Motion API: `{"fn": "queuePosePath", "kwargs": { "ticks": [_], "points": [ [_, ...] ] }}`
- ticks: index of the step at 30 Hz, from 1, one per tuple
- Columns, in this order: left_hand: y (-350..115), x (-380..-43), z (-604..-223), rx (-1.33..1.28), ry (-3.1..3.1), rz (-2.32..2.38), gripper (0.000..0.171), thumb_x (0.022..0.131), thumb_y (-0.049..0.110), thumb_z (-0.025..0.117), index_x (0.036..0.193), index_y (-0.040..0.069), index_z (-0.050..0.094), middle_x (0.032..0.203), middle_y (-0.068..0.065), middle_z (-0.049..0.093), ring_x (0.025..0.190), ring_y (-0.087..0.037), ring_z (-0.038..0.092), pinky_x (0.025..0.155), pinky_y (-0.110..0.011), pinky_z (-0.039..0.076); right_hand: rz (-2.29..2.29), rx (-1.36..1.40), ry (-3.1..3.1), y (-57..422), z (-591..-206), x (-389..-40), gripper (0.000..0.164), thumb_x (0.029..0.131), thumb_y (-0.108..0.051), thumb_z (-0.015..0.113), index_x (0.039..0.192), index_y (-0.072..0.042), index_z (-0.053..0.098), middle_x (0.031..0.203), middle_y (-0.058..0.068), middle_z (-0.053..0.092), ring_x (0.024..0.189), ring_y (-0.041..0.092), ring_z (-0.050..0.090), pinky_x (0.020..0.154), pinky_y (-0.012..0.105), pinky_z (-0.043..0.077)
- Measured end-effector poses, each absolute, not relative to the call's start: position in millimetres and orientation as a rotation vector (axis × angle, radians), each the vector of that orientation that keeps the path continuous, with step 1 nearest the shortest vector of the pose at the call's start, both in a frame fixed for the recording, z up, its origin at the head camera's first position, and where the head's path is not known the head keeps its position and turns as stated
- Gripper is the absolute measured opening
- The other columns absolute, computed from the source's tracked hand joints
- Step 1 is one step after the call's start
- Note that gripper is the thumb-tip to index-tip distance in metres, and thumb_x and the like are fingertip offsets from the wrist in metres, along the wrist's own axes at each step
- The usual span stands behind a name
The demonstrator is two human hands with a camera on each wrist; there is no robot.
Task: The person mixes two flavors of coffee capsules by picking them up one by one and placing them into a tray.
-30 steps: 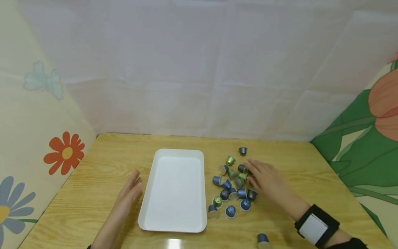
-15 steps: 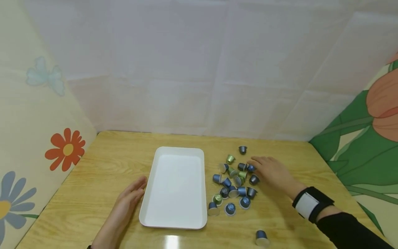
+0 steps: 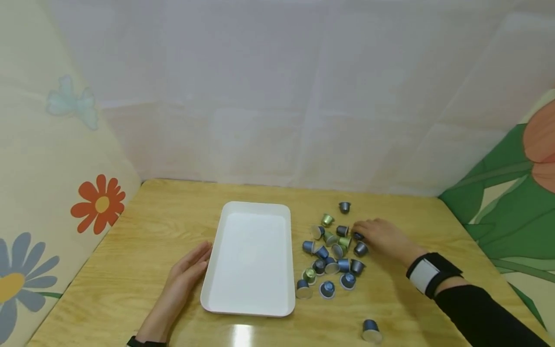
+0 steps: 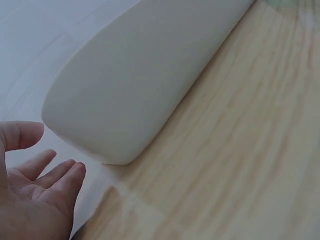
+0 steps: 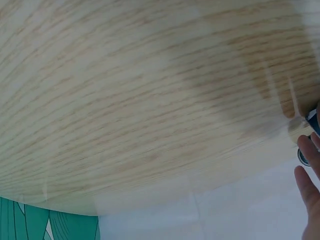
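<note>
A white rectangular tray (image 3: 249, 260) lies on the wooden table. Along its left side is my left hand (image 3: 188, 270), fingers straight, the tips right at the rim; the left wrist view shows the thumb and fingers spread near the tray's corner (image 4: 110, 145). To the right of the tray lie several blue, green and dark coffee capsules (image 3: 344, 265) in a loose cluster. My right hand (image 3: 383, 238), at the cluster's right edge, pinches a dark blue coffee capsule (image 3: 358, 236) that its fingers partly cover. In the right wrist view only part of that capsule (image 5: 313, 116) shows.
One blue capsule (image 3: 371, 331) lies apart near the front, and a dark one (image 3: 344, 207) at the back. A pale sheet (image 3: 277, 96) hangs behind the table (image 3: 173, 207). Flower-printed cloths flank both sides.
My left hand has moved in against the tray's left side. My right hand has drawn back slightly to the right, then closed its fingers on a dark blue capsule at the cluster's edge.
</note>
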State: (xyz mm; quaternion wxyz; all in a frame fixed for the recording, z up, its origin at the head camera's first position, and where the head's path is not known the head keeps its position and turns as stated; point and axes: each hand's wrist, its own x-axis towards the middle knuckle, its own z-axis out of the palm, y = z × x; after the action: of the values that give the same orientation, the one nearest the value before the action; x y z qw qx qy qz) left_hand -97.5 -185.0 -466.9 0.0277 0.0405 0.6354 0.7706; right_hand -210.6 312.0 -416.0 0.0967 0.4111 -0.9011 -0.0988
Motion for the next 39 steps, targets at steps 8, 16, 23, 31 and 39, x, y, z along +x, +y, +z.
{"fn": "queuePosePath", "kwargs": {
  "ticks": [8,16,23,31,39],
  "points": [
    [-200,-87,-472,0.161,2.043,2.307,0.055,0.100,0.004,0.051,0.148,-0.012,0.030,0.154,-0.027,0.030,0.124,0.005,0.048,0.099,-0.015,0.040,-0.293,1.182,-2.742,295,-430,-207,0.029,0.084,0.000,0.075,0.112,-0.002,0.067,0.111,0.015,0.066,0.097,0.031,0.066,0.082,0.046,0.055],
    [-202,-79,-467,0.164,1.999,2.313,0.055,0.100,0.004,0.051,0.149,-0.011,0.030,0.154,-0.026,0.030,0.124,0.004,0.049,0.097,-0.017,0.043,-0.285,1.183,-2.728,288,-426,-207,0.029,0.082,0.002,0.076,0.110,0.000,0.066,0.106,0.015,0.065,0.090,0.029,0.065,0.077,0.045,0.055],
    [-197,-80,-466,0.035,2.042,2.288,0.055,0.100,0.007,0.051,0.150,-0.007,0.032,0.155,-0.021,0.032,0.122,0.006,0.048,0.098,-0.015,0.041,-0.325,1.215,-2.680,288,-389,-242,0.026,0.084,-0.008,0.077,0.106,0.001,0.067,0.094,0.012,0.064,0.084,0.028,0.064,0.073,0.046,0.054],
    [-195,-96,-467,0.073,2.055,2.229,0.056,0.101,0.008,0.051,0.152,-0.003,0.031,0.157,-0.018,0.032,0.141,-0.024,0.033,0.098,-0.014,0.041,-0.261,1.160,-2.689,268,-361,-251,0.026,0.086,-0.006,0.075,0.108,0.005,0.066,0.091,0.013,0.062,0.080,0.030,0.062,0.073,0.049,0.053],
    [-182,-102,-464,0.152,2.050,2.150,0.057,0.101,0.005,0.052,0.152,-0.004,0.030,0.157,-0.019,0.031,0.143,-0.029,0.030,0.098,-0.013,0.039,-0.355,1.181,-2.641,250,-354,-241,0.031,0.089,-0.017,0.075,0.113,0.000,0.066,0.095,0.012,0.064,0.081,0.029,0.064,0.074,0.047,0.054]
  ]
}}
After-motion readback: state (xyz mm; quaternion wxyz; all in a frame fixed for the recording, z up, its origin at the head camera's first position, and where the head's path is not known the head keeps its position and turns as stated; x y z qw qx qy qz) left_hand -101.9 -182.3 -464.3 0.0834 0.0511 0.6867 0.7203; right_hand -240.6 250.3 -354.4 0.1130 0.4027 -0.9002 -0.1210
